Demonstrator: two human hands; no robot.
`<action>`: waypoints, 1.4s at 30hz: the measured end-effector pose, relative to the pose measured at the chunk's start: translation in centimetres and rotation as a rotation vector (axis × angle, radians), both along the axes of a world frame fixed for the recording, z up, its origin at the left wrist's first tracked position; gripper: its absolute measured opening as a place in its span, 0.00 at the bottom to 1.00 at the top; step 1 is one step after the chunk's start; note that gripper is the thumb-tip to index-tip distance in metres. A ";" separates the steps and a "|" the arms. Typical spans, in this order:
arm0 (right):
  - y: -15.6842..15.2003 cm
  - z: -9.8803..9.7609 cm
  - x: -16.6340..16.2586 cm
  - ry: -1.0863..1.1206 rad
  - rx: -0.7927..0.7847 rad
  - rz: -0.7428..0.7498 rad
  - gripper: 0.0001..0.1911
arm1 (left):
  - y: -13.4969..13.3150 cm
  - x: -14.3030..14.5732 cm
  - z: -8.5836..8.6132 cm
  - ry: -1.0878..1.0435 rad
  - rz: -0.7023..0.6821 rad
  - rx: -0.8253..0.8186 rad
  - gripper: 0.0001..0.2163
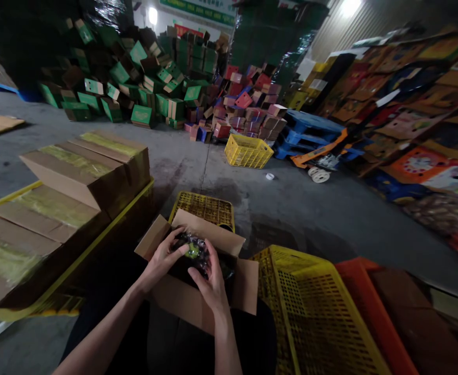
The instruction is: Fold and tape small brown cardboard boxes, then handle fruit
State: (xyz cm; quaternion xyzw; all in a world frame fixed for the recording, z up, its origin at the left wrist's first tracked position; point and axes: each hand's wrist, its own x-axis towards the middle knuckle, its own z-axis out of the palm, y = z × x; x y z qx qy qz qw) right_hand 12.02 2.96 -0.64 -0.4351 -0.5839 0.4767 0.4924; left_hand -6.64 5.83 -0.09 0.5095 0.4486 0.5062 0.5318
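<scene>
An open cardboard box (197, 302) with its flaps spread rests in front of me, partly over a yellow crate (205, 205). Inside lies a dark, shiny wrapped bundle with a green spot (194, 251), perhaps bagged fruit. My left hand (163, 258) curls over the bundle's left side, thumb pointing at the green spot. On the bundle's right side my right hand (212, 278) presses with bent fingers. Both hands grip the bundle inside the box.
Taped cardboard boxes (88, 172) are stacked on a yellow pallet at my left. A yellow crate (310, 312) and an orange crate (373, 312) stand at my right. Farther off are another yellow crate (248, 151), blue pallets (310, 130) and heaps of green and red cartons.
</scene>
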 end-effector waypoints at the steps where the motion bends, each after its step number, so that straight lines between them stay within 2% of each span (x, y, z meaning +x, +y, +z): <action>1: 0.0 0.1 0.0 0.010 -0.005 0.007 0.38 | 0.0 0.0 0.0 0.008 0.001 0.000 0.31; 5: 0.2 0.2 -0.1 0.056 -0.033 -0.009 0.33 | -0.4 0.0 0.1 -0.047 -0.004 -0.023 0.34; 8: 0.3 0.1 -0.2 0.079 -0.025 -0.023 0.33 | -0.6 0.0 0.0 -0.111 -0.015 -0.050 0.34; 13: 0.2 0.0 -0.2 0.102 -0.037 -0.016 0.36 | -0.5 0.1 0.1 -0.066 0.048 -0.051 0.31; 17: 0.1 0.2 -0.2 -0.080 0.041 -0.018 0.40 | -0.5 0.2 0.6 -0.045 0.101 -0.018 0.25; 20: 0.4 0.2 -0.1 -0.253 0.169 -0.083 0.29 | -0.5 0.4 0.5 -0.035 0.083 -0.024 0.22; 22: 0.7 0.0 0.1 -0.273 0.203 -0.139 0.20 | -0.5 0.4 0.3 -0.079 0.004 -0.069 0.24; 24: 0.8 -0.3 0.4 -0.215 0.145 -0.201 0.17 | -0.6 0.2 0.1 -0.118 -0.073 -0.101 0.27; 26: 0.9 -0.6 0.7 -0.132 0.033 -0.239 0.18 | -0.6 0.0 0.1 -0.095 -0.131 -0.078 0.28; 29: 0.8 -1.1 0.9 -0.073 -0.090 -0.265 0.22 | -0.6 -0.2 0.2 -0.008 -0.189 0.015 0.22; 31: 0.7 -1.1 1.0 -0.060 -0.113 -0.297 0.24 | -0.5 -0.1 0.1 0.043 -0.172 0.049 0.19; 34: 0.5 -0.7 0.9 -0.043 -0.130 -0.328 0.25 | -0.3 0.0 -0.1 0.092 -0.077 0.077 0.17; 36: 0.4 -0.2 0.7 -0.040 -0.144 -0.301 0.24 | -0.2 -0.1 -0.2 0.064 -0.085 0.070 0.17; 39: 0.3 0.4 0.4 0.013 -0.139 -0.177 0.21 | -0.2 -0.4 0.1 -0.007 -0.162 0.029 0.18; 42: 0.3 0.5 0.2 0.093 -0.136 -0.116 0.23 | -0.4 -0.4 0.4 -0.033 -0.128 0.012 0.17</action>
